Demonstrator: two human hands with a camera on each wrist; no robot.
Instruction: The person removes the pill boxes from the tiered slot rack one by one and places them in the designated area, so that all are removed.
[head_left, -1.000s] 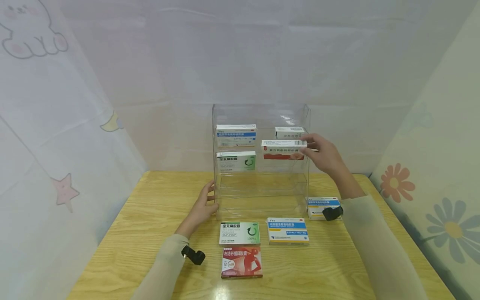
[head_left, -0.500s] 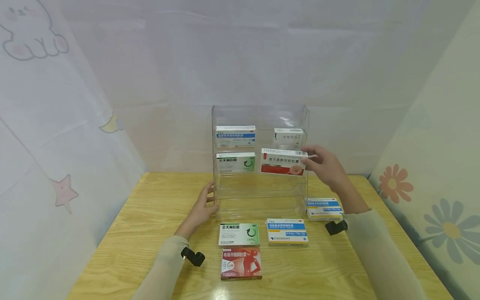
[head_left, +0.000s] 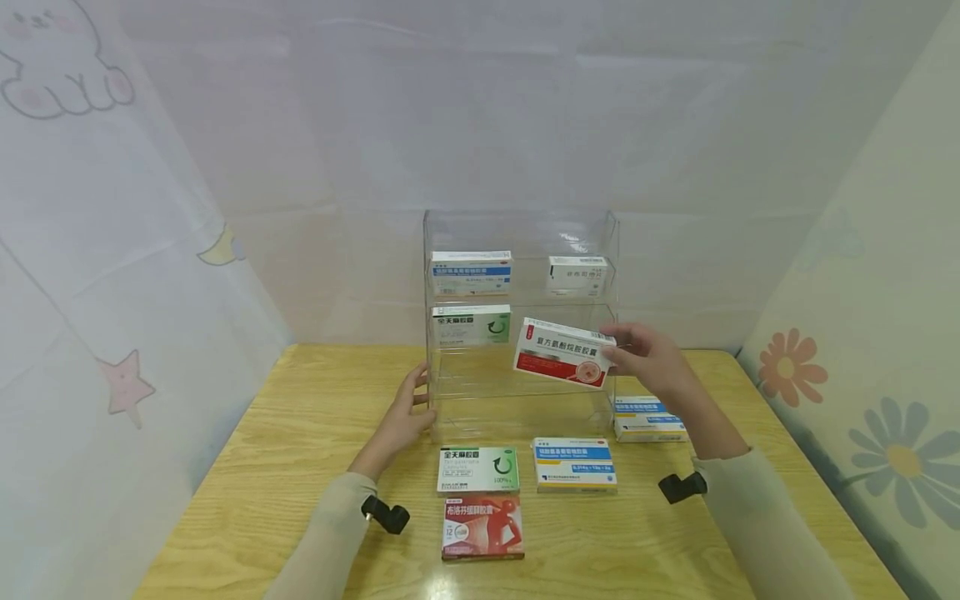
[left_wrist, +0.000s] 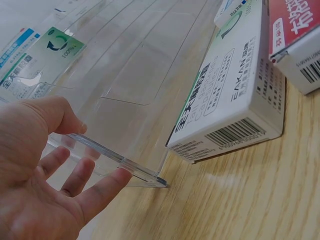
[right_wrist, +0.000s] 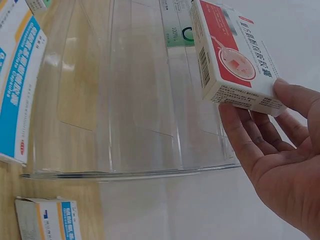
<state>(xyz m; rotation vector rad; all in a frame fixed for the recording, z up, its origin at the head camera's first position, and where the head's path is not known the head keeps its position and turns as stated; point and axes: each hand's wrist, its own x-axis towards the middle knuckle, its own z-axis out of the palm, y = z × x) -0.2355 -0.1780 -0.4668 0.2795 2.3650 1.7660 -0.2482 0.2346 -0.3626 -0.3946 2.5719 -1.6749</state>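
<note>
While the left hand [head_left: 401, 417] holds the left edge of the clear rack [head_left: 517, 412], thumb and fingers on opposite sides, the right hand [head_left: 648, 360] has its grip clamped on the right end of a red-and-white box [head_left: 561, 356]. That box is tilted, before the rack's middle tiers; contact with the rack cannot be determined.

Progress, judged from the present layout, is partial. Three items stand in the rack: an upper blue-and-white box [head_left: 471, 275] at left and a white box [head_left: 577, 277] at right on the top tier, and an upper green-and-white box [head_left: 471, 325] at left beneath. Outside it, besides the held item, four lie on the surface [head_left: 262, 467]: a lower green-and-white box [head_left: 478, 470], a red box [head_left: 483, 527] just nearer the person, a front blue-and-white box [head_left: 576, 465] to their right, and a side blue-and-white box [head_left: 643, 421] by the rack's right foot.

Obstructions: the right forearm overlaps the side blue-and-white box; the rack's raised lips could catch a tilted corner.
</note>
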